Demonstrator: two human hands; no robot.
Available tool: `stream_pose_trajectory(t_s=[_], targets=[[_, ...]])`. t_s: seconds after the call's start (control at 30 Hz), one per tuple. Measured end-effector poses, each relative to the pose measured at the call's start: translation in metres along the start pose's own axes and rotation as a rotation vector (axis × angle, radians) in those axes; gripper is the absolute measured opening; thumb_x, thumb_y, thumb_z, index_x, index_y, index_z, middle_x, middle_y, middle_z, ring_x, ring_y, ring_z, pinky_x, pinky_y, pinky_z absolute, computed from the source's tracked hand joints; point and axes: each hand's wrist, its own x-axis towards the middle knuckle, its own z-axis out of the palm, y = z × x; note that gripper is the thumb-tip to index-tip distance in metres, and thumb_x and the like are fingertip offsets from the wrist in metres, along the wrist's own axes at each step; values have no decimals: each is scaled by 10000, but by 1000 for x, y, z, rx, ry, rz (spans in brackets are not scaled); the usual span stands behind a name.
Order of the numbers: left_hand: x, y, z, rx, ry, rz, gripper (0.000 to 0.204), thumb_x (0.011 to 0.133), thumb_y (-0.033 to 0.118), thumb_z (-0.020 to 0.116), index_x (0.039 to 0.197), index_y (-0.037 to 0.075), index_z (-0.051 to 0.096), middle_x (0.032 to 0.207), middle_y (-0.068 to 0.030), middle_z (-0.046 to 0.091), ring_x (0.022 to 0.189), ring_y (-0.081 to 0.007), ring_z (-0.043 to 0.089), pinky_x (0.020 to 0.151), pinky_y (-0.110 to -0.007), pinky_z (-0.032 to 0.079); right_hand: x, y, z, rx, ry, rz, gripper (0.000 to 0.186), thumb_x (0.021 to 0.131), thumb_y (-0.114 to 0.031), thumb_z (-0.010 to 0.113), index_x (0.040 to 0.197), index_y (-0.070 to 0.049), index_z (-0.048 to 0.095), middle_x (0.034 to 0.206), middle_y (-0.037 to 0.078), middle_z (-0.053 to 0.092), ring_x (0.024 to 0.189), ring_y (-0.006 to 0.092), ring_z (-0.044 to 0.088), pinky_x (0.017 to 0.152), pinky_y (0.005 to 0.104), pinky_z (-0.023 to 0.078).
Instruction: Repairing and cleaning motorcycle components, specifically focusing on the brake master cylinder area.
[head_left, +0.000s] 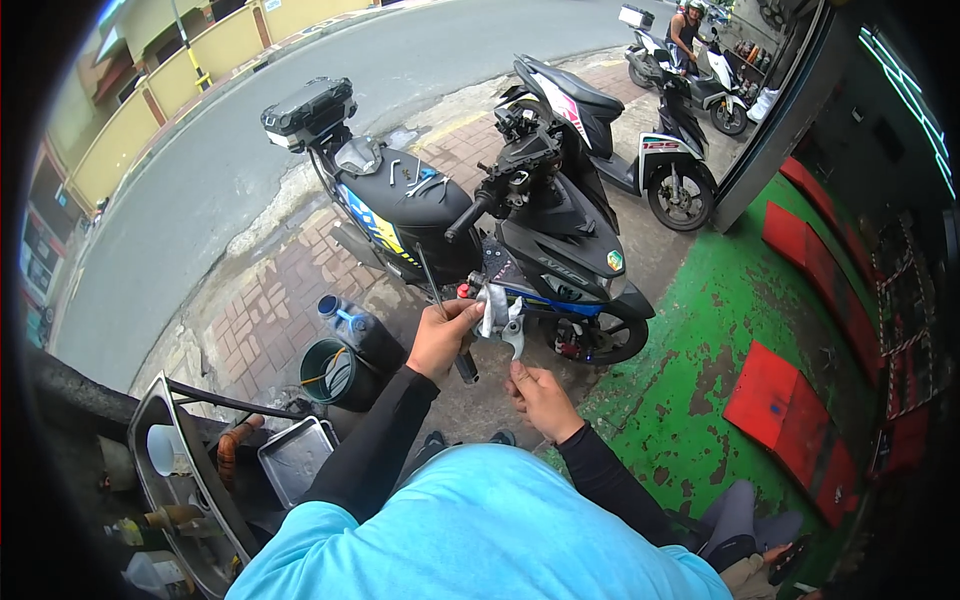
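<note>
My left hand (441, 336) grips a pale rag (492, 309) and a silver metal part (513, 329), together with a long thin rod (433, 280) whose dark lower end (467, 368) shows beneath my fingers. My right hand (539, 401) pinches the lower tip of the silver part. Just beyond stands a black scooter (563, 246) with blue and yellow panels. Several spanners and small items (415, 178) lie on its seat (390, 210). Where exactly the rod and the silver part meet is hidden by rag and fingers.
A dark jug (365, 340), green bucket (325, 395), metal tray (296, 465) and sink (152, 430) stand left. Red ramps (790, 430) lie on the green floor (680, 390). A person (683, 38) is on a scooter behind; another (745, 525) sits lower right. The road (230, 120) runs beyond.
</note>
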Motion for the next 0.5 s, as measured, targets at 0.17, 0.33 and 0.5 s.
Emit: stream_pose_trajectory(t_s=[0.17, 0.33, 0.5], targets=[[-4, 4, -13, -48, -73, 5, 283, 974, 260, 655, 1020, -13, 712, 664, 49, 558, 492, -37, 421, 473, -219, 321, -8, -4, -6, 49, -47, 91, 492, 1047, -477, 464, 808, -55, 544, 639, -57, 407, 556, 50, 341, 509, 233, 280], [-8, 3, -15, -69, -87, -4, 291, 968, 265, 665, 1047, -12, 707, 646, 56, 525, 503, -38, 423, 476, -220, 326, -8, -4, -13, -158, -14, -145, 498, 1056, -438, 431, 882, -10, 618, 608, -39, 417, 557, 66, 360, 522, 251, 299], [-21, 17, -4, -82, -100, -21, 303, 951, 259, 691, 1093, -8, 704, 665, 53, 534, 533, -33, 442, 481, -215, 331, -10, -5, -25, -175, -26, -107, 496, 1053, -428, 425, 929, 2, 637, 601, -33, 421, 532, 65, 365, 501, 249, 298]])
